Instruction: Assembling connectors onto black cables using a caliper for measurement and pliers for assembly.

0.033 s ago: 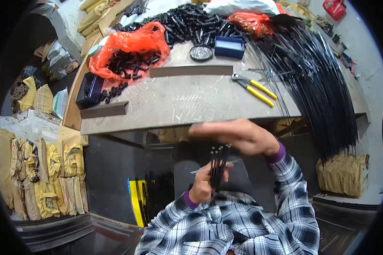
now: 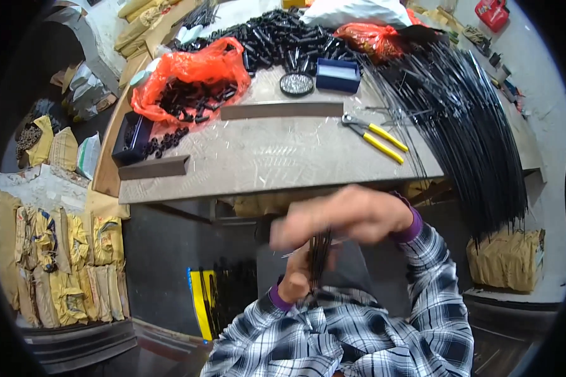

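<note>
My left hand point(image 2: 295, 281) is closed around an upright bundle of thin black rods point(image 2: 321, 259) in front of my body. A thin pale strip pokes out sideways by its fingers. Just above, my right hand point(image 2: 352, 217) lies stretched out flat over the rod tops, smeared by motion and hiding them. Nothing shows in that hand; whether the palm touches the rods I cannot tell. Yellow-handled pliers point(image 2: 383, 143) rest on the table point(image 2: 245, 160) beyond, beside a large sheaf of long black rods point(image 2: 468, 132) that overhangs the table's right edge.
A red plastic bag point(image 2: 198, 60) of small black parts sits at left, near a dark blue box point(image 2: 132, 135). Black tubes point(image 2: 277, 38) are heaped at the back, behind a round dish point(image 2: 297, 83) and a blue box point(image 2: 338, 74). Wrapped packages point(image 2: 75, 264) are stacked at lower left.
My right hand has come down and slightly left onto the rod tops, which showed below it before. My left hand still grips the bundle.
</note>
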### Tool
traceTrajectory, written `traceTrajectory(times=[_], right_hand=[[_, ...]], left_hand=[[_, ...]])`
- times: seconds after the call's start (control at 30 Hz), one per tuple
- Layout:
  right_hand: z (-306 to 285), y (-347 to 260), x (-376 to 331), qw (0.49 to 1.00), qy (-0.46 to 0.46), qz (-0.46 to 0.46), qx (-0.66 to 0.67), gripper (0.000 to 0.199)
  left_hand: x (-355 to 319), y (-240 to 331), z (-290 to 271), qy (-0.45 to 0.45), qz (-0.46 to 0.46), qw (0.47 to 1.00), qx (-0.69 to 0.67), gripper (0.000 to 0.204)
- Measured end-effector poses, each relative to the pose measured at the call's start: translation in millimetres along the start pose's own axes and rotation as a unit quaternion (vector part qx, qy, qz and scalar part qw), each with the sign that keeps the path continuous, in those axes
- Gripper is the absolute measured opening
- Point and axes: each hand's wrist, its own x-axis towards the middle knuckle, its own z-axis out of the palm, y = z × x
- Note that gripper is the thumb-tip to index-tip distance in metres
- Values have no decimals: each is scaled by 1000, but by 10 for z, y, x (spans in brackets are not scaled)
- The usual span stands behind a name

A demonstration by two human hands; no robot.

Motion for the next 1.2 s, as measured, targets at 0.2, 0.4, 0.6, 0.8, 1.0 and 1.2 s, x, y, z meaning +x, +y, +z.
traceTrajectory(times=[0.2,0.4,0.6,0.8,1.0,1.2], right_hand=[[-1281,569,495,942,77,171,-280,30],[-2893,1811,206,612,464,357,-532,42],[-3303,2086,233,657,505,286,-481,25],[-3144,2037,422,676,287,404,-546,37],[-3062,2152,462,685,237,285,-627,27],[-3136,2232,446,695,234,252,-631,22]], left_hand=[[166,10,-215,125,-84,988,14,19],[308,-156,-429,198,-149,969,-18,21],[434,-236,-478,179,-172,968,-33,22],[460,-222,-554,147,-164,975,-30,23],[445,-179,-576,149,-145,978,-29,23],[394,-177,-606,154,-146,976,-46,22]])
